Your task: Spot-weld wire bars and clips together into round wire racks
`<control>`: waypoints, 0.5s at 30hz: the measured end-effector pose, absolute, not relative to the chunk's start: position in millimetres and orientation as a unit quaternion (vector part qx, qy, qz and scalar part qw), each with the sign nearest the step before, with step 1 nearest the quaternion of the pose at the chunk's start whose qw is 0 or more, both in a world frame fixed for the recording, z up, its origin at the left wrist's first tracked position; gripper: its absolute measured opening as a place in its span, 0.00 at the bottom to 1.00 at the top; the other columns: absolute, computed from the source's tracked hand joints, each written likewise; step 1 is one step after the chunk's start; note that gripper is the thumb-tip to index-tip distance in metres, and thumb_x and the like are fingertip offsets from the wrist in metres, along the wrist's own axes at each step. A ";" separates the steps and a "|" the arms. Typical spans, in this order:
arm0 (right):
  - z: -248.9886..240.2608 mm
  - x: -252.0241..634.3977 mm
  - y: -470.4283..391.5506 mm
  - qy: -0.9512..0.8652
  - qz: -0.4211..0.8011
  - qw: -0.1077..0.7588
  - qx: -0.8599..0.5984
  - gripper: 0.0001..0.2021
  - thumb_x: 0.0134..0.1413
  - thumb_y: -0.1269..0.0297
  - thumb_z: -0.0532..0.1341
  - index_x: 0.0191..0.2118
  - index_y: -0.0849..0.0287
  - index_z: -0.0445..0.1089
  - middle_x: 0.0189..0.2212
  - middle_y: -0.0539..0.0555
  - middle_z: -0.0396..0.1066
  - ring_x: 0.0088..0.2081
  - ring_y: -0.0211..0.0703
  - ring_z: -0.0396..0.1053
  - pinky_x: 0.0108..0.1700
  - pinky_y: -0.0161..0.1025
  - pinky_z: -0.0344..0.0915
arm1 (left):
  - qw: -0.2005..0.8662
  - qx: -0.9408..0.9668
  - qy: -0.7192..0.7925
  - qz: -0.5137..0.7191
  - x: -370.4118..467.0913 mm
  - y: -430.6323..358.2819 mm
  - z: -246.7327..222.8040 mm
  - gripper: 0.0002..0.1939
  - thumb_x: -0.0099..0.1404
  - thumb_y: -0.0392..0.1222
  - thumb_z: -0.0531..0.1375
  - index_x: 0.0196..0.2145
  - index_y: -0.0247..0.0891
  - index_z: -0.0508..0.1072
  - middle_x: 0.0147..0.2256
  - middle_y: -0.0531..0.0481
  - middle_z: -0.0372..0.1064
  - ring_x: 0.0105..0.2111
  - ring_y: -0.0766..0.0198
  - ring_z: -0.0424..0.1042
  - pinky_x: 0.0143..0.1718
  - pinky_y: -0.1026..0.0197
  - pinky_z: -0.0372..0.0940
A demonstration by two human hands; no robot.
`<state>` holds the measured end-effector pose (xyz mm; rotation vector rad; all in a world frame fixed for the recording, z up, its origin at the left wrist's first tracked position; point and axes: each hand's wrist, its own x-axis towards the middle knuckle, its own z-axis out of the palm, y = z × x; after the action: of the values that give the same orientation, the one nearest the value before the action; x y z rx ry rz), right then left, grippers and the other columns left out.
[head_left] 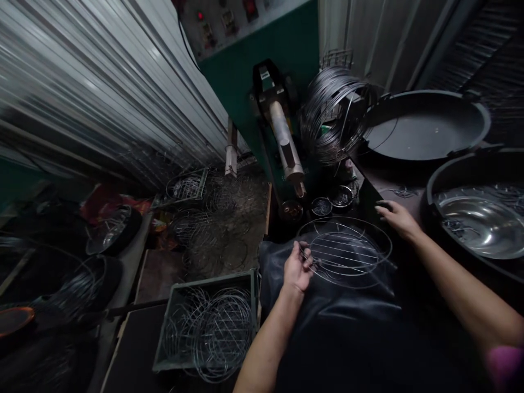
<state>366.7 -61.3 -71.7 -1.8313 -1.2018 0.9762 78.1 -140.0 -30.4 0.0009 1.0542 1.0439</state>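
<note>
My left hand (298, 266) is closed on the near left edge of a round wire rack (344, 252). Parallel bars cross the rack inside its wire rings, and it lies over a dark plastic-like sheet (331, 305) in front of me. To the right, my right hand (398, 217) is held apart from the rack, its fingers stretched out and slightly bent. Nothing shows in that hand. Beyond the rack stands a green machine (233, 71) with a metal cylinder arm (282, 134) pointing toward me.
At lower left, a green crate (166, 349) holds several wire racks. A wire coil (331, 114) stands beside the machine. Large dark pans are on the right, one with a shiny metal bowl (487, 226) inside. Small round containers (321, 206) sit below the cylinder.
</note>
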 end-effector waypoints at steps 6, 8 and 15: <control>-18.3 326.3 -162.5 -0.748 0.114 0.416 -0.505 0.15 0.45 0.52 0.64 0.37 0.54 0.70 0.37 0.56 0.73 0.41 0.50 0.69 0.46 0.47 0.64 | 0.706 -0.012 0.499 0.503 73.9 -122.7 -0.7 0.12 0.66 0.48 0.51 0.32 0.37 0.65 0.21 0.59 0.58 0.14 0.76 0.50 0.27 0.61 0.64; -16.3 306.6 -173.6 -0.806 0.065 0.374 -0.455 0.10 0.47 0.54 0.64 0.35 0.52 0.71 0.35 0.54 0.74 0.40 0.49 0.70 0.46 0.47 0.63 | 0.706 -0.005 0.485 0.515 76.2 -118.2 6.1 0.12 0.66 0.48 0.51 0.32 0.37 0.65 0.22 0.58 0.58 0.15 0.75 0.53 0.26 0.62 0.62; -21.5 299.8 -140.7 -0.824 0.090 0.372 -0.418 0.11 0.58 0.63 0.53 0.39 0.51 0.73 0.33 0.55 0.74 0.35 0.45 0.70 0.37 0.43 0.66 | 0.699 0.041 0.468 0.540 70.1 -120.8 19.7 0.14 0.62 0.52 0.54 0.34 0.37 0.67 0.23 0.56 0.60 0.18 0.73 0.57 0.26 0.64 0.60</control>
<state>299.8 -140.7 -21.5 -1.0712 -2.1115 0.2306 70.1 -120.8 19.7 0.0912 1.0421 1.2026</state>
